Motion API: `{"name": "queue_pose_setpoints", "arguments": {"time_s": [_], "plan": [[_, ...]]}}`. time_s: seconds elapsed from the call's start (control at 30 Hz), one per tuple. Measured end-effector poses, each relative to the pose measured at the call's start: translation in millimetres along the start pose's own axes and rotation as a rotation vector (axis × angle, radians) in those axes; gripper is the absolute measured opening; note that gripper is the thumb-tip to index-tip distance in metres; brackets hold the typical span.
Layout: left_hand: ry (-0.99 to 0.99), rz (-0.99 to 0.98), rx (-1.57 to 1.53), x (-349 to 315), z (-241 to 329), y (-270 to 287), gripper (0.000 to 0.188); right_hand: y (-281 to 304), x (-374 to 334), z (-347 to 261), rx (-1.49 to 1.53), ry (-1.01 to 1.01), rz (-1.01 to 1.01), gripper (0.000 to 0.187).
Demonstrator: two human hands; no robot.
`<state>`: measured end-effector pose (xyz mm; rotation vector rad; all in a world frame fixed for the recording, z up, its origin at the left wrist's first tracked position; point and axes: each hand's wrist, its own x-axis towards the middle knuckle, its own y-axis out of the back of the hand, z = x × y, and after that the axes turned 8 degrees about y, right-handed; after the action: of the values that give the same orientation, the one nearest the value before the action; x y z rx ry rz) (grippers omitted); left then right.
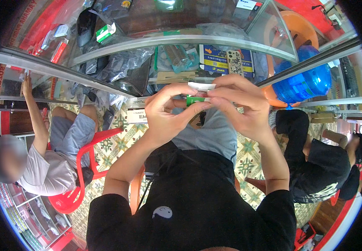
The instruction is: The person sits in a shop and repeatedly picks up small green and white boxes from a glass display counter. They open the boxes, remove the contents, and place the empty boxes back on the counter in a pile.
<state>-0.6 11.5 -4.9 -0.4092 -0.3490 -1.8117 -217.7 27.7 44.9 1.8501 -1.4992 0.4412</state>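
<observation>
A small green and white carton [196, 101] is held up in front of me, between both hands. Its pale flap [201, 86] stands up at the top, and something reddish shows just below it, too small to make out. My left hand [167, 111] pinches the carton from the left, fingers at the flap and thumb along the green side. From the right, my right hand [245, 104] grips it too, with the fingers near the flap and the thumb below. The fingers cover much of the carton.
Ahead is a glass display case [181, 39] with metal edges, holding plastic bags, a patterned phone case [234, 62] and another green-white box [105, 32]. A blue water bottle [304, 81] stands right. People sit on both sides, one on a red chair [80, 175].
</observation>
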Motion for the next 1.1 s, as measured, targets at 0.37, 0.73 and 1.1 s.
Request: {"name": "queue_pose_setpoints", "arguments": {"time_s": [0.37,0.73,1.1], "plan": [[-0.036,0.047,-0.010,-5,-10,-4,0.056,-8,1,0,0.315,-0.300,0.078,0.019],[0.097,-0.040,-0.096,2,11,4,0.018,-8,-1,-5,0.134,-0.148,0.032,0.021],[0.179,-0.219,-0.169,1,24,4,0.056,-11,-15,-9,0.212,-0.279,0.138,0.020]]}}
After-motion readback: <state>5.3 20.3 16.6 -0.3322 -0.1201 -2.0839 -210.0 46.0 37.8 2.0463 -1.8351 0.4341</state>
